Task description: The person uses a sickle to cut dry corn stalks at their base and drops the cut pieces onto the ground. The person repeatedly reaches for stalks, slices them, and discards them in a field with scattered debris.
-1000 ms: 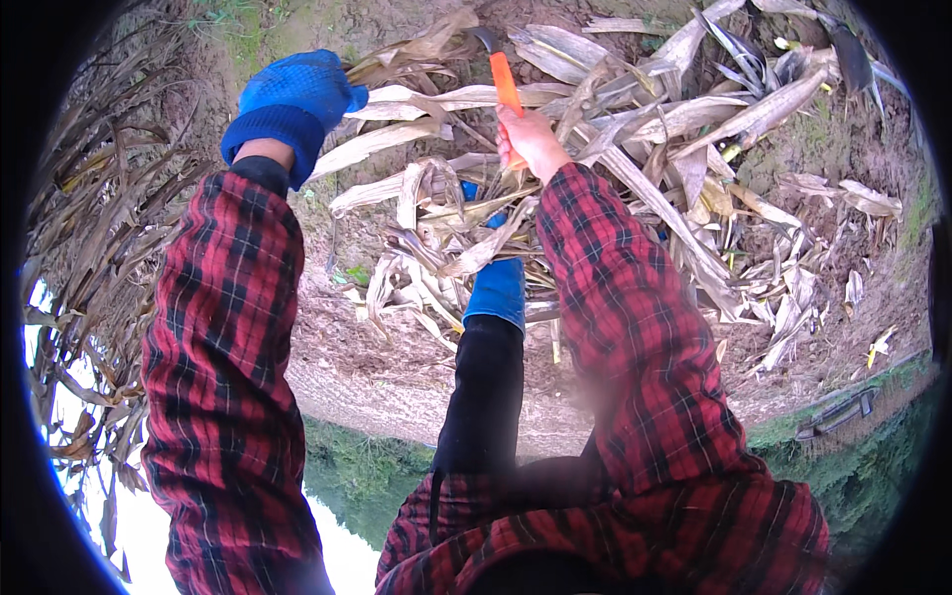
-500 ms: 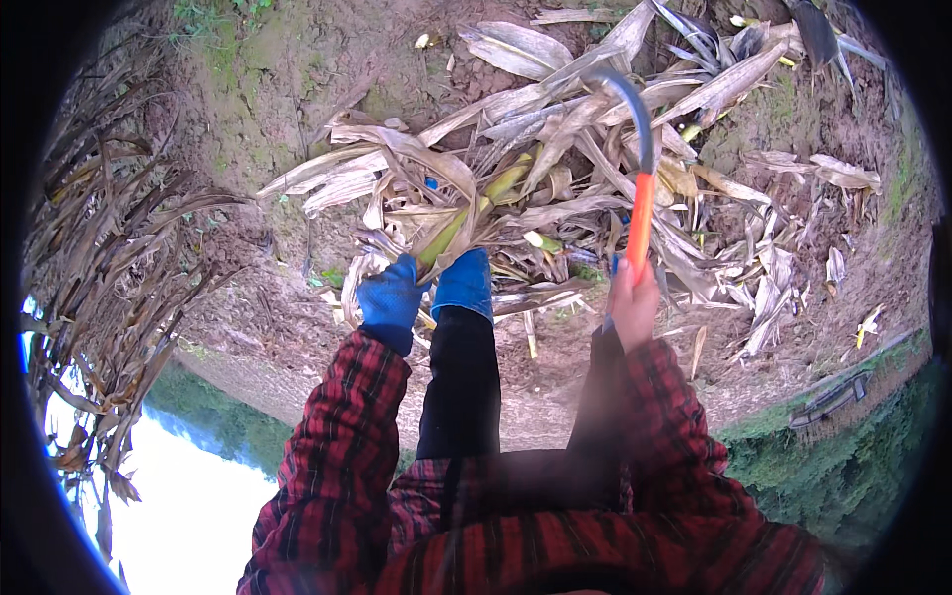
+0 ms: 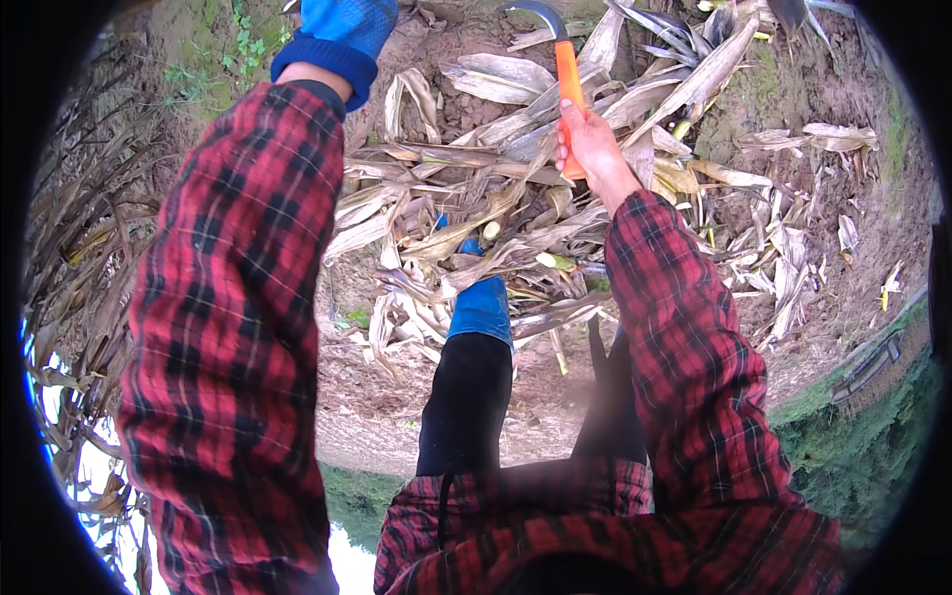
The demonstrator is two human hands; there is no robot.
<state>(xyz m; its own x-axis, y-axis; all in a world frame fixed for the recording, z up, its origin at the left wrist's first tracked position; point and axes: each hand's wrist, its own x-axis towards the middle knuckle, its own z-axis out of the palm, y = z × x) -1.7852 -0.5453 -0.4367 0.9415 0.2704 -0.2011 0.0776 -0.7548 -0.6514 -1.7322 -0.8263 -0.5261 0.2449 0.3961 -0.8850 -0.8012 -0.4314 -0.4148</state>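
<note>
My bare right hand [image 3: 591,145] is wrapped around the orange handle of a sickle [image 3: 566,67]. Its dark curved blade points away from me and hooks to the left, above the far side of a heap of cut dry corn stalks [image 3: 506,203]. Far forward on the left, at the upper edge of the picture, is my left hand [image 3: 342,38] in a blue glove. Its fingers run out of view, so whether they grip anything is hidden. Pale cut stalk ends show in the heap near my blue boot [image 3: 482,309].
Dry standing corn plants [image 3: 84,268] line the left side. Loose husks [image 3: 788,273] lie on the reddish soil to the right. Small green weeds [image 3: 243,50] grow near my left glove. My legs stand at the heap's near edge, the left boot among leaves.
My left hand has left the greenish stalk by my boot and swung far forward and left. My right hand has moved forward and slightly left with the sickle. The stalk leaves have shifted.
</note>
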